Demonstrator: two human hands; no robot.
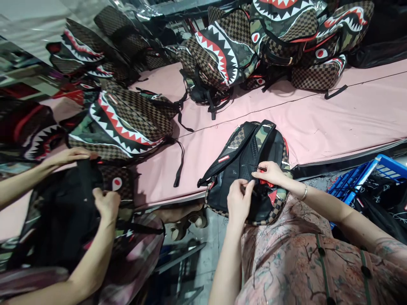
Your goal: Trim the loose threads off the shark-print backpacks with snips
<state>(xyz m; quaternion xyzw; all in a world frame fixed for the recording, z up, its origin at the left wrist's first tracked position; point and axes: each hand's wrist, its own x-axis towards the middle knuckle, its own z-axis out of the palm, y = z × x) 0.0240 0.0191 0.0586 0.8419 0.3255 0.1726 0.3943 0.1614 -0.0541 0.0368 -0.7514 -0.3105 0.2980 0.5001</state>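
A backpack (237, 169) with black padded back, camouflage straps and checkered edging lies strap side up, partly on the table edge and against my lap. My right hand (271, 173) is closed over its lower middle around what look like small thread snips (261, 168), with dark thin blades and red-orange parts largely covered by the fingers. Just left of it, my left hand (239, 198) is closed in a pinch close to the backpack's surface. Whatever lies between those fingertips is too small to make out.
Shark-mouth backpacks (124, 123) are piled along the pink table (318, 123). At left, a co-worker's hands (106, 203) handle a black bag (63, 212). A blue crate (378, 169) with dark items stands right of me. A loose strap (179, 165) trails across the tabletop.
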